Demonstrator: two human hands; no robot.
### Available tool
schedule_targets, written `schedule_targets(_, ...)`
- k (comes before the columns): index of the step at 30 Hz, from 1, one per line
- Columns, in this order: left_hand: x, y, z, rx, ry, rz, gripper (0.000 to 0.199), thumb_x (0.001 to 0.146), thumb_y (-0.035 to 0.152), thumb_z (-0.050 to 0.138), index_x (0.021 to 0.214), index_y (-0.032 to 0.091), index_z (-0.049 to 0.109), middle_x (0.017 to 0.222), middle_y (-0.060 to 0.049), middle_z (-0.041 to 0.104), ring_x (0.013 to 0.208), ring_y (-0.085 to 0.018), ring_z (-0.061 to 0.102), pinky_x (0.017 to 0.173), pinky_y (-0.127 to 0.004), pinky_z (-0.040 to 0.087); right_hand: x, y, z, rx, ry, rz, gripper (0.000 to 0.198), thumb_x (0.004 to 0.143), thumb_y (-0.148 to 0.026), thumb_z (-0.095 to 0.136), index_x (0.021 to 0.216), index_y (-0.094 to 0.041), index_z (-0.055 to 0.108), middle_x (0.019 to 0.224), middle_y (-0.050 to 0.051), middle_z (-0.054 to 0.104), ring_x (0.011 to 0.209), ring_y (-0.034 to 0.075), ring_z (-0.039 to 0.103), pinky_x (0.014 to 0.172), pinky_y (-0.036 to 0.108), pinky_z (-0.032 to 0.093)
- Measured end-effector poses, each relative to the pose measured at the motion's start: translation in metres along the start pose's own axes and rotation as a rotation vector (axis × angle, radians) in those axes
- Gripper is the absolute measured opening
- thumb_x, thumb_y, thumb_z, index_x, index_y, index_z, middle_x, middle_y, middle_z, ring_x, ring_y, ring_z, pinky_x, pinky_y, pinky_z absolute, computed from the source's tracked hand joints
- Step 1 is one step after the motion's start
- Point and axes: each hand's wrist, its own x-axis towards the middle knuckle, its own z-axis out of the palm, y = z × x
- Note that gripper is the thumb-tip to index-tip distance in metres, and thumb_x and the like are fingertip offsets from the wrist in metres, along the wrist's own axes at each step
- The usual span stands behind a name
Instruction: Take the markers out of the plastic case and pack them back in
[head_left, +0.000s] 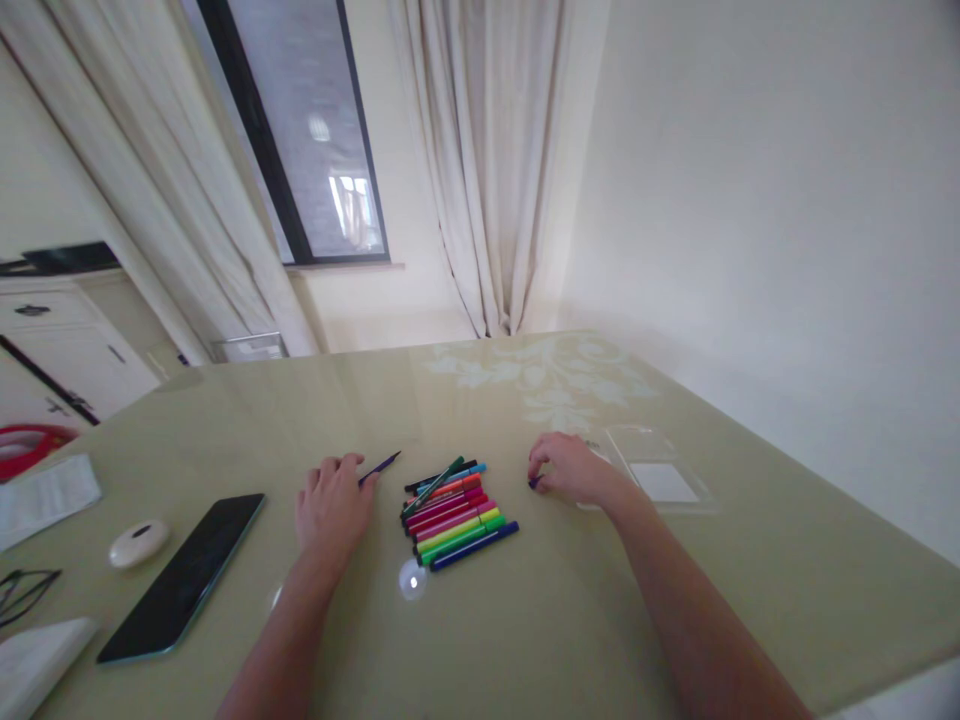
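At left we find a black tablet [184,575] flat on the table [480,655]. Next, we note the left hand [335,503] grasping a dark purple pen [381,466], tip pointing right. Centrally, we record coloured markers [454,515] side by side, a dark green one [433,487] lying across others. The right hand [566,468] pinches a small dark piece [534,482], mostly hidden; a clear case [637,446] lies beside it.

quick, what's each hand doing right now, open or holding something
Left hand: closed on a slim dark purple pen, pointed end outward.
Right hand: closed, fingertips pinching a small dark purple piece, perhaps a cap.
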Motion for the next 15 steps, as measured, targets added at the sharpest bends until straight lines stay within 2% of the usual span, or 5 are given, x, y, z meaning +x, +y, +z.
schedule_targets(3, 0.001, -0.004, -0.001, 0.034, -0.072, -0.02, 0.028, 0.097, 0.036, 0.049, 0.107, 0.019, 0.069, 0.117, -0.017, 0.067, 0.114, -0.039, 0.059, 0.088, -0.05, 0.049, -0.001, -0.003, 0.0, -0.024, 0.017, -0.009, 0.015, 0.068, -0.012, 0.079, 0.072, -0.027, 0.08, 0.089, 0.004, 0.077, 0.093, 0.026, 0.068, 0.087, 0.037, 0.047)
schedule_targets(5, 0.002, 0.0, 0.0, -0.029, -0.071, -0.003, 0.025, 0.098, 0.034, 0.045, 0.102, 0.02, 0.066, 0.11, -0.015, 0.07, 0.109, -0.036, 0.062, 0.089, -0.05, 0.049, -0.001, -0.008, -0.002, 0.039, 0.073, -0.002, 0.013, 0.075, -0.012, 0.074, 0.078, -0.024, 0.079, 0.089, 0.005, 0.077, 0.091, 0.025, 0.069, 0.085, 0.036, 0.048)
schedule_targets(8, 0.002, 0.014, 0.002, -0.339, -0.077, 0.063, 0.023, 0.098, 0.035, 0.046, 0.104, 0.021, 0.062, 0.103, -0.011, 0.074, 0.099, -0.03, 0.069, 0.089, -0.045, 0.052, 0.001, -0.023, 0.0, 0.222, 0.187, -0.013, 0.013, 0.085, -0.015, 0.067, 0.092, -0.021, 0.075, 0.091, 0.004, 0.077, 0.087, 0.021, 0.07, 0.081, 0.033, 0.049)
schedule_targets(11, -0.002, 0.031, 0.001, -0.7, -0.132, 0.179, 0.026, 0.095, 0.039, 0.052, 0.109, 0.022, 0.065, 0.106, -0.008, 0.076, 0.098, -0.026, 0.072, 0.085, -0.039, 0.056, 0.004, -0.04, 0.006, 0.358, 0.263, -0.099, 0.009, 0.09, -0.018, 0.065, 0.096, -0.02, 0.072, 0.093, 0.004, 0.076, 0.088, 0.019, 0.069, 0.082, 0.031, 0.05)
schedule_targets(15, -0.013, 0.051, -0.005, -0.818, -0.176, 0.299, 0.026, 0.094, 0.04, 0.055, 0.106, 0.024, 0.071, 0.105, -0.005, 0.078, 0.098, -0.025, 0.072, 0.089, -0.038, 0.056, 0.006, -0.057, 0.014, 0.401, 0.337, -0.173, 0.007, 0.092, -0.021, 0.067, 0.097, -0.021, 0.072, 0.094, 0.004, 0.075, 0.089, 0.019, 0.068, 0.084, 0.031, 0.05)
